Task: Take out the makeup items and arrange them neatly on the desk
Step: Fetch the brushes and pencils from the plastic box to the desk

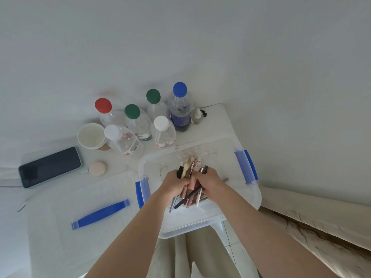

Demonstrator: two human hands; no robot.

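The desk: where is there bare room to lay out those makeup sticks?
Bare desk lies between the phone and the clear bin, near the puff. The bin lid is flat too. The bottles and cup crowd the back. Both hands hold the makeup bundle.

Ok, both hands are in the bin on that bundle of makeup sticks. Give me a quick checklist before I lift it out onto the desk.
1. Left hand grips the bundle of makeup sticks: ok.
2. Right hand grips the same bundle: ok.
3. Every stick held: not ok; one stick lies loose in the clear bin beside the right hand.
4. Bin open for the lift: ok; its lid lies on the desk to the left.
5. Free desk for laying out: cannot tell; lid, phone, puff and bottles take much of it.
6. Bin seated on the desk: not ok; its near edge overhangs.
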